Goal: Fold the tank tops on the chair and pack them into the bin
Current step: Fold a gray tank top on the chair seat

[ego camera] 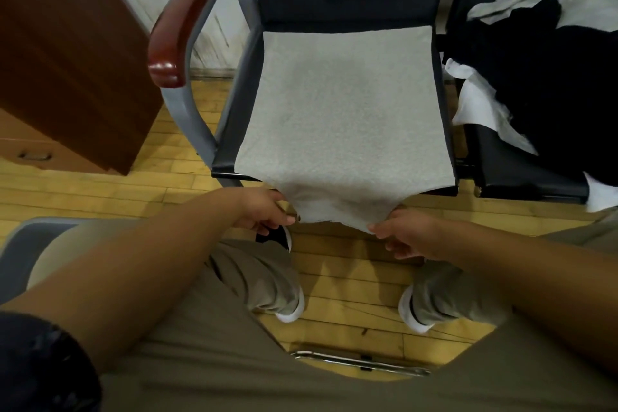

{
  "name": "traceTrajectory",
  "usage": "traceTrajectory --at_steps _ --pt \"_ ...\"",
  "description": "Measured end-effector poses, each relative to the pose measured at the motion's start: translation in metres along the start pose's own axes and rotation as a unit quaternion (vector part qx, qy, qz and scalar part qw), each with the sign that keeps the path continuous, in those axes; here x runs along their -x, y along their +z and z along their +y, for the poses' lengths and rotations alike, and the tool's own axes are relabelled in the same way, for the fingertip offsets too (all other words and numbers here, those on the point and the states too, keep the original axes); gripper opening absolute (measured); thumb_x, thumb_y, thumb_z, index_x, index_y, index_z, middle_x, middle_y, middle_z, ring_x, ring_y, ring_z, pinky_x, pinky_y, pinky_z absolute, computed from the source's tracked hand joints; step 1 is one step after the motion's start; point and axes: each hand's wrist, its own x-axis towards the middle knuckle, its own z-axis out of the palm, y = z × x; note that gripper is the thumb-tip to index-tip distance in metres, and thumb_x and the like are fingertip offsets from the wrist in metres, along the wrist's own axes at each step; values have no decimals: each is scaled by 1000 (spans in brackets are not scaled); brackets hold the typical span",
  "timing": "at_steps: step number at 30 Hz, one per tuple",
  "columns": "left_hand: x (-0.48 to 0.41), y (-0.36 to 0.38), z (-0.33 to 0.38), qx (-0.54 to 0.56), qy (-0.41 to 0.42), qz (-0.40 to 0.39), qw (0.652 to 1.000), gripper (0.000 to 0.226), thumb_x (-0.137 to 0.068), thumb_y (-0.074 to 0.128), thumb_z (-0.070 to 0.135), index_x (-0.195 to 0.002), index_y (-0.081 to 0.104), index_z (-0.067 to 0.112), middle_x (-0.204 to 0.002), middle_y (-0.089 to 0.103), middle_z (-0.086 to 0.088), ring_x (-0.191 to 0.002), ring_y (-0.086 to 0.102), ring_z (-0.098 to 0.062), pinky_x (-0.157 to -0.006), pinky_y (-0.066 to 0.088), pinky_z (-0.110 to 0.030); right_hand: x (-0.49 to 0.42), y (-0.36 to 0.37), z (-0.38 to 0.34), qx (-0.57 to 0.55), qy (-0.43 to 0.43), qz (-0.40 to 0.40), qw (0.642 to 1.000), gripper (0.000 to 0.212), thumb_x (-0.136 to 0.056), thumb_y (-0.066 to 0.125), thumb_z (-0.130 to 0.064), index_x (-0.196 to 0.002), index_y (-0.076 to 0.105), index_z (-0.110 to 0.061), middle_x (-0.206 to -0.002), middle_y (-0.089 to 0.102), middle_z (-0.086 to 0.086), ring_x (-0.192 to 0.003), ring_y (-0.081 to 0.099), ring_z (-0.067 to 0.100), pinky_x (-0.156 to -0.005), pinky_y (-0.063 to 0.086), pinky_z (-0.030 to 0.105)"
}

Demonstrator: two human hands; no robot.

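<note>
your left hand and right hand each pinch a near corner of the grey tank top, which lies flat over the chair seat, its near edge hanging past the front.

The flat grey knit tank top lies on the seat of the dark metal-framed armchair, its near edge hanging over the seat's front. Right of it, a heap of black and white garments lies on the adjoining black seat. A brown wooden cabinet stands left.
</note>
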Motion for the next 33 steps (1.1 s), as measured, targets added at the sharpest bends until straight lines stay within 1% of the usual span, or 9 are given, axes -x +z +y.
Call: traceTrajectory --at_steps 9,14,17,19,22,24,26,30,33 --pt "11 18 7 -89 -41 -89 991 58 -87 90 22 -139 67 23 -133 71 -3 -113 65 -22 -96 59 -37 23 4 -10 160 67 -9 985 42 -87 87 -33 -119 64 -17 -115 71 4 -103 68 25 -96 59 46" --pt "38 16 16 -75 -10 -43 996 49 -83 93 24 -126 73 13 -126 75 -8 -113 70 -24 -95 58 -37 51 -1 -29 248 46 17 967 36 -88 85 -36 -112 68 -16 -111 72 2 -101 70 22 -93 61 41" --pt "64 7 29 -38 20 -46 998 39 -90 86 19 -127 75 15 -123 78 -1 -121 70 -23 -106 54 -38 77 -14 -52 323 -1 18 946 32 -85 86 -39 -104 73 -16 -107 73 7 -95 70 21 -81 61 33" --pt "76 -1 38 3 29 -63 998 42 -92 83 18 -133 72 15 -125 78 -1 -124 69 -24 -114 51 -41 93 -29 -69 365 -24 8 931 38 -85 85 -43 -109 71 -16 -105 70 4 -93 67 17 -72 54 30" --pt "88 -17 52 61 36 -50 996 54 -86 86 20 -136 67 12 -130 76 -9 -129 67 -27 -116 49 -43 108 -52 -92 290 -42 -4 956 64 -90 83 -38 -141 58 -10 -127 70 5 -100 69 15 -91 54 35" --pt "94 -25 66 89 47 -32 994 54 -85 86 22 -135 67 11 -127 77 -9 -127 68 -27 -114 50 -41 116 -65 -105 231 -53 -19 971 58 -93 81 -37 -140 60 -10 -128 74 5 -107 71 16 -107 50 39" --pt "98 -34 83 109 63 -5 992 49 -87 85 25 -131 69 10 -124 78 -8 -125 69 -27 -112 51 -41 121 -76 -118 193 -63 -26 979 43 -95 78 -37 -128 68 -11 -112 81 2 -108 74 16 -116 46 43" --pt "97 -57 115 122 118 113 979 48 -84 89 29 -127 72 14 -120 79 -3 -118 72 -24 -108 54 -42 118 -95 -149 165 -112 41 979 37 -96 77 -39 -117 71 -9 -96 83 1 -98 78 16 -101 56 36" --pt "96 -67 141 140 158 183 960 46 -84 91 26 -124 71 13 -119 77 -4 -113 71 -21 -104 56 -41 111 -104 -170 75 -139 80 984 28 -95 80 -30 -110 69 -9 -100 81 10 -96 79 24 -99 60 41"
